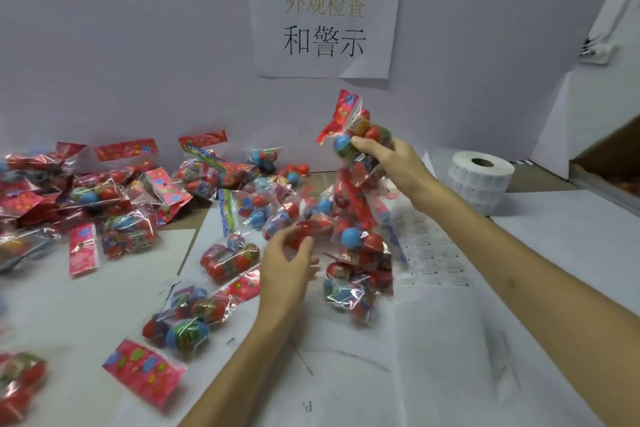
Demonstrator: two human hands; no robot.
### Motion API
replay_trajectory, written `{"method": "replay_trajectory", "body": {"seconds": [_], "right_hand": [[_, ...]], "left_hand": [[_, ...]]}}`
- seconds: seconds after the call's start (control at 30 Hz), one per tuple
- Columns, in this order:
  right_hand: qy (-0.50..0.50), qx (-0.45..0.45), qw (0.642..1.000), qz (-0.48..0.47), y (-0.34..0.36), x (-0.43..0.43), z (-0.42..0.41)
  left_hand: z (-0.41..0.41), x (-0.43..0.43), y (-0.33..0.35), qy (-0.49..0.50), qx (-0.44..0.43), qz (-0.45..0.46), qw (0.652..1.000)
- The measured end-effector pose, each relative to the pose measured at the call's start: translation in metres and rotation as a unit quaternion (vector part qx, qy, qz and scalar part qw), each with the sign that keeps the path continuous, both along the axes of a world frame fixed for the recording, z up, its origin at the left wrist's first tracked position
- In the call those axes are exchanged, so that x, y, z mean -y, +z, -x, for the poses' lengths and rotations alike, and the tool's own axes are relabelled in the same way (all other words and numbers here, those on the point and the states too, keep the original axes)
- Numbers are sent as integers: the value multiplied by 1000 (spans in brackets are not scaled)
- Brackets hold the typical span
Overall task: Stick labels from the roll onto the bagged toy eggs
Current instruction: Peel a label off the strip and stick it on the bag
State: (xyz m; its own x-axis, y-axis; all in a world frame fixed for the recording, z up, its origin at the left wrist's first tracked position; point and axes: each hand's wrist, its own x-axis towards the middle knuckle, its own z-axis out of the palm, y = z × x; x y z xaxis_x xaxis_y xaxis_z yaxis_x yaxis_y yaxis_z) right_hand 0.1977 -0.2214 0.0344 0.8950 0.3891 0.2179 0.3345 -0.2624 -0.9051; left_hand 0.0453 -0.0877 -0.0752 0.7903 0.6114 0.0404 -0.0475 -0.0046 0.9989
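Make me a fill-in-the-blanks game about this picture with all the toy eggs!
1. The hand lifting the bunch of bagged eggs is the person's ____ one.
2. The label roll is coloured ____.
3. The paper sign is stuck on the ____.
4. The big pile of bags lies on the person's ____ side.
Missing words: right; white; wall; left.
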Motion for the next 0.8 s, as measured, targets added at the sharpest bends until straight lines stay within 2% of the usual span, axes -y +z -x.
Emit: {"method": "replay_trajectory", "body": {"seconds": [0.17, 0.33, 0.43, 0.53, 0.67, 0.8], "right_hand": [[9, 26, 999, -20, 2, 24, 13], [38, 56, 996, -63, -14, 39, 47], [85, 31, 992, -90, -26, 41, 69], [88, 36, 993, -63, -44, 37, 83], [124, 15, 989, -84, -59, 33, 91], [109, 18, 989, -100, -63, 36, 89]], "left_hand": [[2, 0, 4, -2, 6, 0, 1000], [7, 13, 15, 11, 119, -120, 986], [9, 17, 25, -51, 148, -53, 986], [7, 18, 28, -117, 133, 28, 984], [7, 14, 28, -99, 120, 35, 987], [8, 10, 31, -108, 107, 78, 985]]}}
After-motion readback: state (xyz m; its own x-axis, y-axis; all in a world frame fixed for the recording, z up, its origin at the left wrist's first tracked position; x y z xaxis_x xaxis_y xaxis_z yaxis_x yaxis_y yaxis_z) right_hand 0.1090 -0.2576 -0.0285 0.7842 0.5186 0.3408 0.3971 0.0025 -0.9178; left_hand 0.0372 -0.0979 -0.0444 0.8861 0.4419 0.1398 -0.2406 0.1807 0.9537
